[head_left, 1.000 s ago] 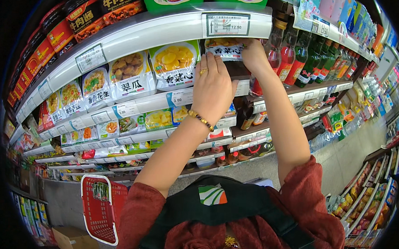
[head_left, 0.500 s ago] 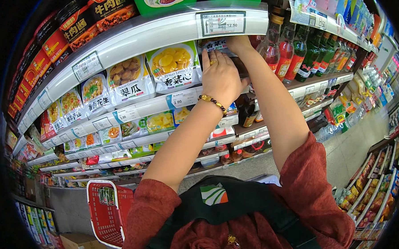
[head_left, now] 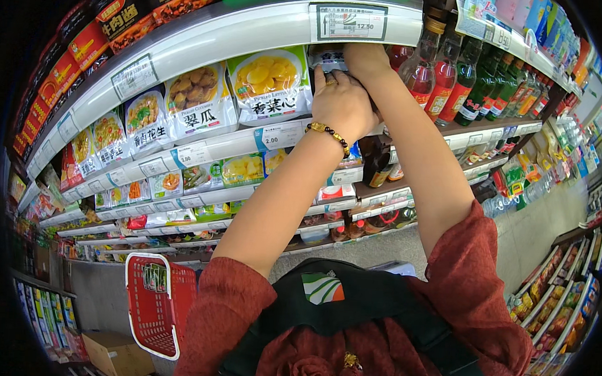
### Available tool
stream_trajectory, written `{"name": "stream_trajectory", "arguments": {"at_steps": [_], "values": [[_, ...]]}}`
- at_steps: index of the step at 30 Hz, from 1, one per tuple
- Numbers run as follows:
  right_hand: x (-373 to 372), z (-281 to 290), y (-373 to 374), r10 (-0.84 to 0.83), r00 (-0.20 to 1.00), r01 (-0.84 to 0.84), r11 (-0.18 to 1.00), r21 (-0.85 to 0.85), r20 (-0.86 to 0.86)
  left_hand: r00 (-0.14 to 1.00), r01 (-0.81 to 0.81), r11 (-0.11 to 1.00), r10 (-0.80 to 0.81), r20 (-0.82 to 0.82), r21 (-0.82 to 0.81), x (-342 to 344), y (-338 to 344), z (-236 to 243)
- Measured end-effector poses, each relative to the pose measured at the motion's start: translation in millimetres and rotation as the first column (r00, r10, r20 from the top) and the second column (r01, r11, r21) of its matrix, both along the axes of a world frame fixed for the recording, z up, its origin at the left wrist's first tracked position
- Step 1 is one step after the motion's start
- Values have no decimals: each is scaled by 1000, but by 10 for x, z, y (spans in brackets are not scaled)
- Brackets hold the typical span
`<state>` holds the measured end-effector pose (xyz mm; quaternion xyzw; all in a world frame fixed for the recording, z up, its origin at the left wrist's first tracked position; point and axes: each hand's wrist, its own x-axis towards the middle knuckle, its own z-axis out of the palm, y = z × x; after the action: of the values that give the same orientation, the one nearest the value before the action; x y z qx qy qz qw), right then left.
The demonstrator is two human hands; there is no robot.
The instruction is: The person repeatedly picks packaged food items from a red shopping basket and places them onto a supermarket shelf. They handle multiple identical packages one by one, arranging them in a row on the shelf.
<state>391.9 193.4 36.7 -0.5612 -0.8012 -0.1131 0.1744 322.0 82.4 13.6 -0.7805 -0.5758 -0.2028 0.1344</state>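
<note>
Both my hands reach up to a white-and-blue food packet point(head_left: 325, 57) on a shop shelf, just under the shelf edge with a price label point(head_left: 352, 21). My left hand point(head_left: 341, 106), with a beaded bracelet and a ring, is pressed against the packet's lower side. My right hand point(head_left: 366, 58) grips the packet's right side from above, fingers partly hidden behind it. To the left of the packet stand more white pouches with pictures of food point(head_left: 268, 82). Bottles of red and dark sauce point(head_left: 432, 69) stand just to the right.
White shelves point(head_left: 215, 147) run left and down, packed with snack pouches. A red shopping basket point(head_left: 158, 303) hangs at the lower left above a cardboard box point(head_left: 116, 354). The aisle floor point(head_left: 541, 232) runs along the right, with another shelf rack point(head_left: 565, 293) beyond it.
The view has tilted a little, so the shelf sits higher in the picture. Both hands have stayed on the packet, the left hand sliding slightly up against it.
</note>
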Motion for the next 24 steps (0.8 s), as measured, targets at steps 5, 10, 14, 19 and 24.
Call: {"name": "stream_trajectory", "arguments": {"at_steps": [5, 10, 14, 19, 24], "values": [[77, -53, 141, 108, 994, -107, 990, -88, -1, 1000, -19, 1000, 19, -20, 10, 47, 14, 12], [65, -10, 103, 82, 996, -81, 996, -22, 47, 1000, 11, 995, -11, 2, 101, 25, -46, 17], [45, -40, -676, 240, 961, -171, 908, 383, -141, 989, 97, 947, -125, 74, 307, -148, -527, -31], [-328, -474, -2132, 831, 382, -731, 539, 418, -404, 903, 359, 822, -426, 59, 443, -872, -1750, -570], [-1563, -1522, -2586, 419, 274, -956, 215, -199, -866, 960, 38, 946, -125, 252, 322, -1780, -2510, -1380]]}}
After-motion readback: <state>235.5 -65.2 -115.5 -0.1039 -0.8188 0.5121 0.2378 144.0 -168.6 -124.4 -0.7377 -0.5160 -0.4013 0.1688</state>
